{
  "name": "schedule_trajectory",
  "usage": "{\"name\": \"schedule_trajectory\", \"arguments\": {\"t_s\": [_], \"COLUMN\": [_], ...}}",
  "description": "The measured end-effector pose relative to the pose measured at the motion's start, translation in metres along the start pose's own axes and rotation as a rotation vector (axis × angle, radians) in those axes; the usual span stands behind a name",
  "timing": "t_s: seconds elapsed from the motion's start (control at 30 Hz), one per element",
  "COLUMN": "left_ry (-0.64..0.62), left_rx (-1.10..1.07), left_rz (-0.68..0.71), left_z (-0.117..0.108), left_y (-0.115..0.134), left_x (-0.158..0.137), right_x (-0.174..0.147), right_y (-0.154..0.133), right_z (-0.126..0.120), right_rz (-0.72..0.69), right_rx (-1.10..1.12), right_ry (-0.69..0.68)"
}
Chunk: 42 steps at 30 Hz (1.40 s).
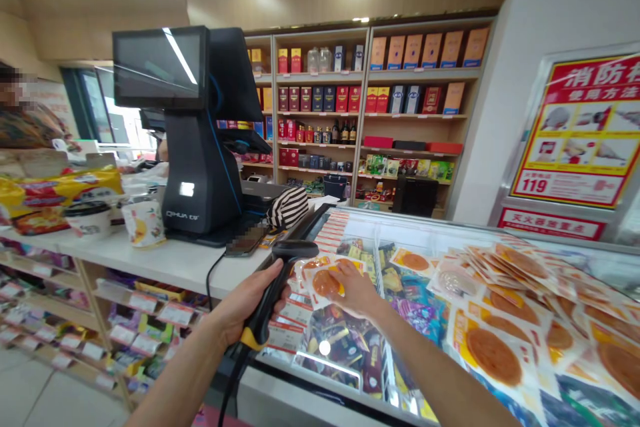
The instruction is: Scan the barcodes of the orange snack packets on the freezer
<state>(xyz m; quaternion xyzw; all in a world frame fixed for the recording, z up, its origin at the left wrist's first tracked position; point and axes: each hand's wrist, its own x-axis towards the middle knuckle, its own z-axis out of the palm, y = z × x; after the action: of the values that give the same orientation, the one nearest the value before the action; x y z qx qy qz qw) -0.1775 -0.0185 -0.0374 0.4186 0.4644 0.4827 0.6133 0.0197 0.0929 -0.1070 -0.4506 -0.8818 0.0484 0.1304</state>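
Observation:
My left hand (245,303) is wrapped round the grip of a black and yellow corded barcode scanner (265,303). The scanner's head is close beside a flat food packet (326,282) with a round orange-brown patty inside. My right hand (361,292) has its fingers over that packet, holding it above the glass top of a chest freezer (320,363). Another similar packet lies partly under or behind it. To the right, a spread-out pile of the same kind of packets (493,353) lies on the freezer's glass.
Left of the freezer, a white counter (187,259) carries a black checkout terminal (200,167), a phone (247,240), a striped pouch (289,208) and paper cups (143,223). Boxed goods fill the back shelves (320,80). Far left, a person (30,113) stands behind the counter.

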Motion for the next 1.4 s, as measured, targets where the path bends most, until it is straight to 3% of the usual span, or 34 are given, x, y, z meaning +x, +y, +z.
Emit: {"name": "schedule_trajectory", "arguments": {"t_s": [0.2, 0.47, 0.63, 0.8, 0.97, 1.2, 1.4], "left_ry": [-0.015, -0.007, -0.054, -0.075, -0.072, -0.162, -0.248], "left_rx": [0.020, 0.055, 0.073, 0.070, 0.076, 0.052, 0.055], "left_rz": [-0.006, 0.003, 0.006, 0.004, 0.029, -0.017, -0.031], "left_z": [0.016, 0.040, 0.043, 0.046, 0.053, 0.055, 0.081], "left_y": [0.007, 0.012, 0.014, 0.013, 0.010, 0.008, 0.007], "left_x": [-0.001, -0.002, -0.001, -0.002, -0.001, -0.001, 0.002], "right_x": [-0.008, -0.010, -0.016, -0.027, -0.033, -0.050, -0.064], "right_y": [0.014, -0.005, -0.002, 0.023, 0.054, 0.109, 0.125], "right_z": [-0.005, -0.009, -0.021, -0.027, -0.032, -0.049, -0.042], "right_rz": [-0.012, -0.126, -0.022, 0.131, 0.219, 0.448, 0.428], "right_rx": [0.022, -0.123, -0.235, -0.319, -0.218, -0.065, 0.415], "right_ry": [-0.057, 0.064, 0.060, 0.071, 0.170, 0.418, 0.675]}}
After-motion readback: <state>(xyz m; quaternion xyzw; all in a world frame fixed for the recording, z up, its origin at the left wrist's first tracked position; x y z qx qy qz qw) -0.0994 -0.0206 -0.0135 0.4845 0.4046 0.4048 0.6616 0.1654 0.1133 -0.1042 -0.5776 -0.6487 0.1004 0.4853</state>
